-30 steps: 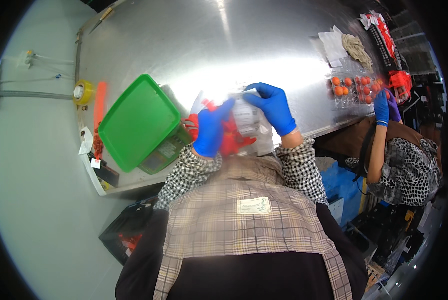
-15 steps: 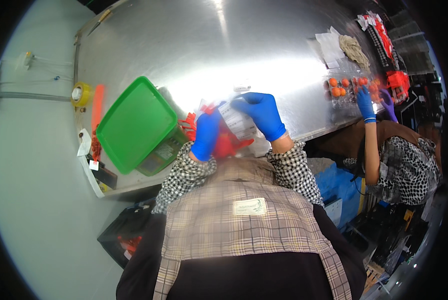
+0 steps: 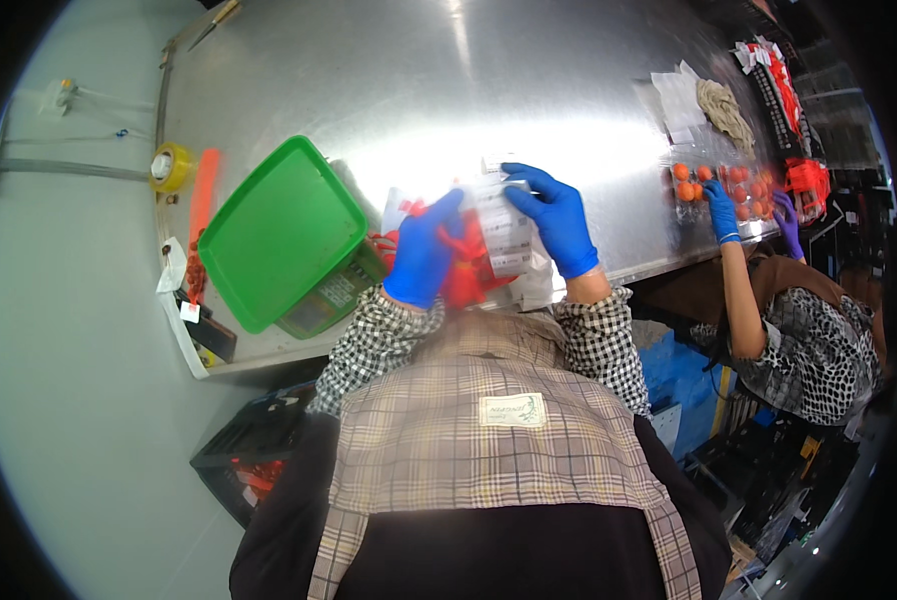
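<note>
In a blue glove, my right hand [image 3: 565,228] pinches the upper end of a strip of white printed labels [image 3: 509,240], thumb and fingers closed on it. The strip hangs down in front of my apron. My left hand [image 3: 421,258], gloved in blue too, is closed on a bunch of red netting [image 3: 466,270] just left of the strip. Some blur lies over that netting. Touching the steel table beside my left wrist is a clear tub with a green lid [image 3: 284,235]. White crumpled paper [image 3: 537,280] shows below my right hand.
Yellow tape [image 3: 172,167], an orange strip [image 3: 204,195] and a dark phone-like thing [image 3: 212,335] lie along the left table edge. A knife [image 3: 214,22] is at the far left. To the right, a co-worker's gloved hands [image 3: 724,212] touch packs of orange-red round produce [image 3: 691,182].
My right hand has moved slightly right and now holds the label strip more upright. My left hand has shifted a little right with the red netting. The co-worker's hand has moved slightly left.
</note>
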The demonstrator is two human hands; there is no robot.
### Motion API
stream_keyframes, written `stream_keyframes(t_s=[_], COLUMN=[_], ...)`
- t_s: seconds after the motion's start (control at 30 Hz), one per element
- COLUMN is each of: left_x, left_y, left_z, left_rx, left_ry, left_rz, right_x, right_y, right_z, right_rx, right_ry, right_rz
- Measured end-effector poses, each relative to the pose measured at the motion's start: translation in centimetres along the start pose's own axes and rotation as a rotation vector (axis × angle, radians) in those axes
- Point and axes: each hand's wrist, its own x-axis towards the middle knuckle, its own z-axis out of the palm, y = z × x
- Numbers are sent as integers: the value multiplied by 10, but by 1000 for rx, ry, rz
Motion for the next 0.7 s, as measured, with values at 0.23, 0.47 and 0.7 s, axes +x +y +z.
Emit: stream_keyframes(t_s=[0.23, 0.47, 0.7], left_x=[2, 1, 0], left_y=[-9, -2, -6], left_z=[0, -6, 4], left_rx=[99, 575, 240], left_ry=[-8, -68, 6], left_rz=[49, 137, 95], right_x=[-9, -8, -4], right_y=[-3, -1, 9], right_z=[19, 27, 23], right_rx=[-85, 6, -13], right_ry=[4, 190, 198], right_rz=[38, 59, 38])
